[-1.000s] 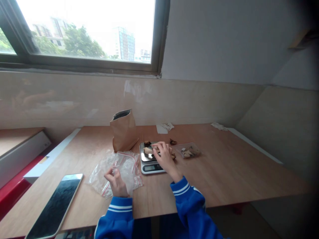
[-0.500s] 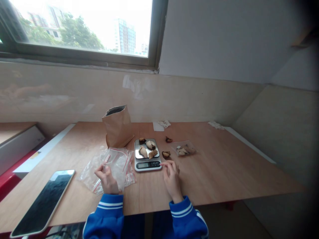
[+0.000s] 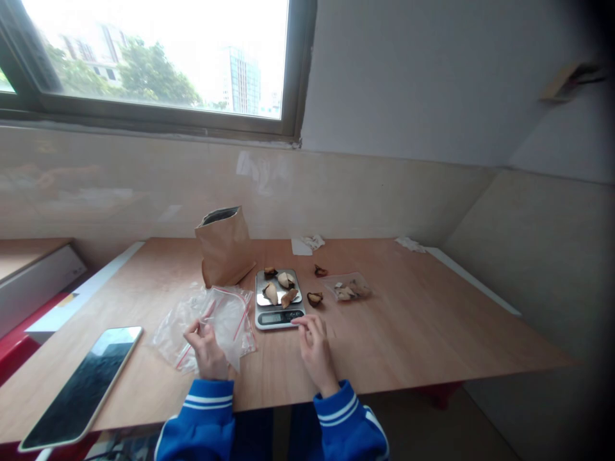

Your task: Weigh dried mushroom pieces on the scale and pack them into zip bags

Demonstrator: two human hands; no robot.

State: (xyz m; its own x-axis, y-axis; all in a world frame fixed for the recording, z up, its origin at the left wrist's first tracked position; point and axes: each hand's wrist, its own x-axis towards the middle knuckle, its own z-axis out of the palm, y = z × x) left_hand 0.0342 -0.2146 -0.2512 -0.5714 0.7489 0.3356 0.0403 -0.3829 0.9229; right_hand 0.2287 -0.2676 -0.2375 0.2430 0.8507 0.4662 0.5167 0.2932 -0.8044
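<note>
A small kitchen scale (image 3: 280,319) carries several dried, curled pieces (image 3: 271,294), pale inside with dark brown edges, on its metal plate. My right hand (image 3: 317,355) rests at the scale's front right, index finger stretched onto the button panel and the other fingers bent, holding nothing. Clear zip bags (image 3: 223,314) with red seal lines lie in a pile left of the scale. Over them my left hand (image 3: 209,352) is closed in a pinch, with a thin clear edge of a bag at its fingertips. Two more dark dried pieces (image 3: 315,299) lie right of the scale.
An open brown paper bag (image 3: 225,246) stands behind the zip bags. A filled clear bag (image 3: 353,289) of dried bits lies to the right. A phone (image 3: 84,387) lies at the left front. White paper scraps (image 3: 302,246) are near the wall.
My right index finger has moved left along the scale's button panel from its right end. The view has shifted slightly. My left hand keeps its pinch over the zip bags.
</note>
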